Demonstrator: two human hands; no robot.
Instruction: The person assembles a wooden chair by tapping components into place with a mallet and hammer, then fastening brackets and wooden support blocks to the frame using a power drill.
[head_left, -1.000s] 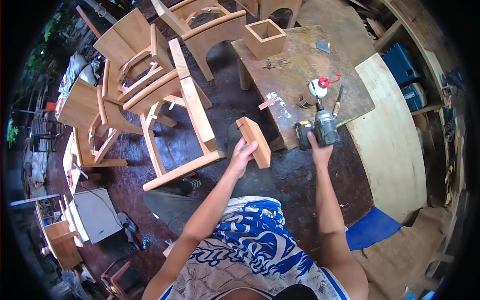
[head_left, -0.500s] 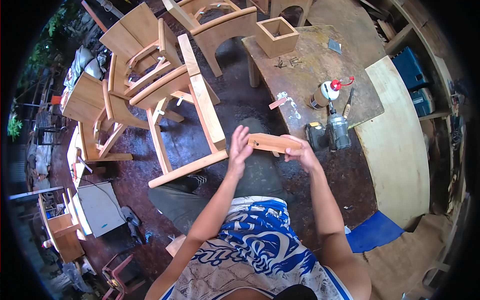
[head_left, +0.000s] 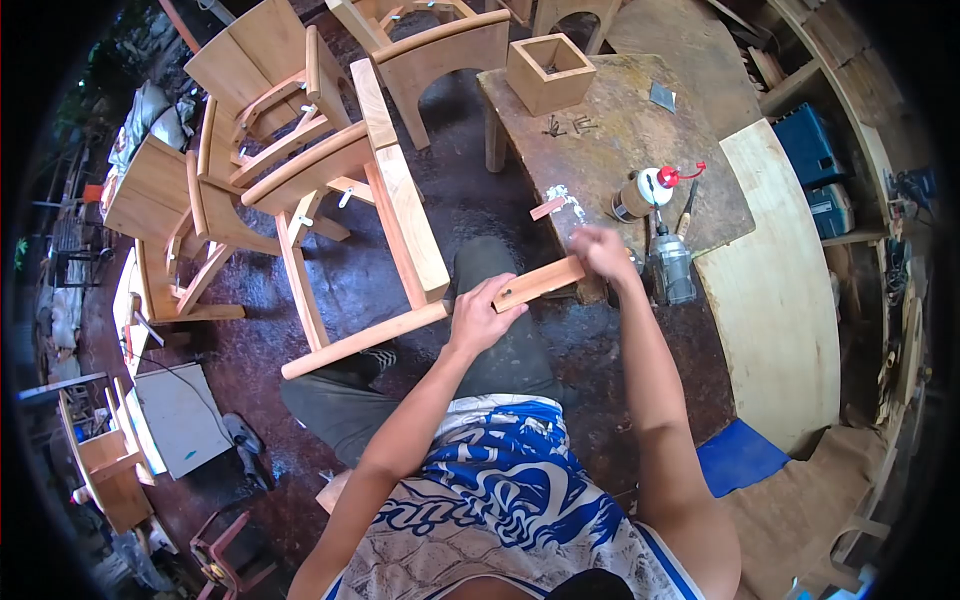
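My left hand (head_left: 484,315) grips the left end of a short wooden strip (head_left: 540,283), which has a dark screw in it near that end. My right hand (head_left: 604,254) is smeared by motion just beyond the strip's right end, near the bench edge; I cannot see whether it holds anything. Right of that hand stands a power drill (head_left: 673,268) with a clear front. A glue bottle (head_left: 640,195) with a red cap stands on the low bench (head_left: 620,135). An unfinished wooden chair frame (head_left: 408,225) rests by my legs, left of the strip.
Several wooden chairs (head_left: 250,65) crowd the left and back. On the bench are a wooden box (head_left: 550,85), loose screws (head_left: 568,125), a small wood stick (head_left: 547,208) by white glue smears, and a wooden-handled tool (head_left: 687,215). A plywood sheet (head_left: 775,300) lies at right.
My left hand has taken hold of the strip's left end. My right hand has let go of the other end and moved up toward the bench. The strip now tilts up to the right.
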